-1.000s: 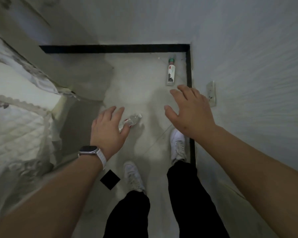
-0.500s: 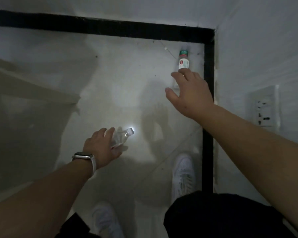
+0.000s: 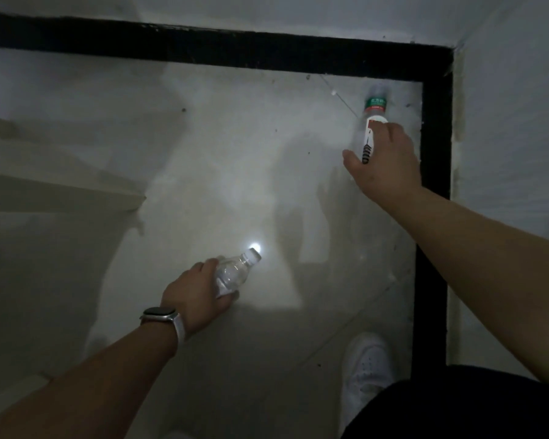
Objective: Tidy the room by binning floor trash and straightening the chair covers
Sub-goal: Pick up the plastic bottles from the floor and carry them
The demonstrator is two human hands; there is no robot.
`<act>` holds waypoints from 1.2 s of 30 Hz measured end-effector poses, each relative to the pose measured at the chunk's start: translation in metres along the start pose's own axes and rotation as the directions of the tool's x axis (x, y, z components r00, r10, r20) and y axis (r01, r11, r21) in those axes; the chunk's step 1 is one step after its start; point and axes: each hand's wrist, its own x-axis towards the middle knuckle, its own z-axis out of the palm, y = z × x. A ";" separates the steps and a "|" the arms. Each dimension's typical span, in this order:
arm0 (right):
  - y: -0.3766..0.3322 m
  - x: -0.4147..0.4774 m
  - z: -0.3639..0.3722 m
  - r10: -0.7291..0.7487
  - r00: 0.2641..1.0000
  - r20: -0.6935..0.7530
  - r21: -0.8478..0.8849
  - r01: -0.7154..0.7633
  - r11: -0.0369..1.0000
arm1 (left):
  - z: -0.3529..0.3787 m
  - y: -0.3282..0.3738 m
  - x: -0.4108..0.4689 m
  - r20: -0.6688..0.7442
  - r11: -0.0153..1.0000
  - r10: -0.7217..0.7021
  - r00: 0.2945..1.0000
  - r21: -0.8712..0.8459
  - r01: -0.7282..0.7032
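Observation:
A clear, label-less plastic bottle [image 3: 235,270] with a white cap is held in my left hand [image 3: 194,299], low over the pale floor, cap pointing up and right. A second plastic bottle [image 3: 373,122] with a green and red label lies on the floor in the far right corner. My right hand [image 3: 385,163] is over its lower half, fingers curling round it with the thumb on its left side. Only the bottle's upper part shows beyond my fingers.
A black skirting strip [image 3: 235,49] runs along the far wall and down the right wall [image 3: 433,185], closing the corner. A draped fabric edge [image 3: 61,198] juts in at the left. My white shoe [image 3: 366,369] stands at the lower right. The room is dim.
The view has dropped closer to the floor. My right hand reached further into the corner and came down round the labelled bottle. My left hand kept hold of the clear bottle.

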 end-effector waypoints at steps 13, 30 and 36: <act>0.011 0.047 0.039 0.350 0.914 0.203 0.241 -0.393 0.887 | -0.002 0.036 0.014 -0.147 0.955 0.016 0.989 -0.290 -0.058; -0.044 -0.056 -0.096 0.229 0.955 0.189 0.407 -0.289 0.867 | -0.121 0.101 -0.093 -0.242 0.672 -0.015 0.970 -0.721 -0.169; -0.115 -0.136 -0.224 0.210 0.950 0.233 0.463 -0.298 0.834 | -0.235 0.129 -0.199 -0.268 0.597 -0.031 0.963 -0.778 -0.197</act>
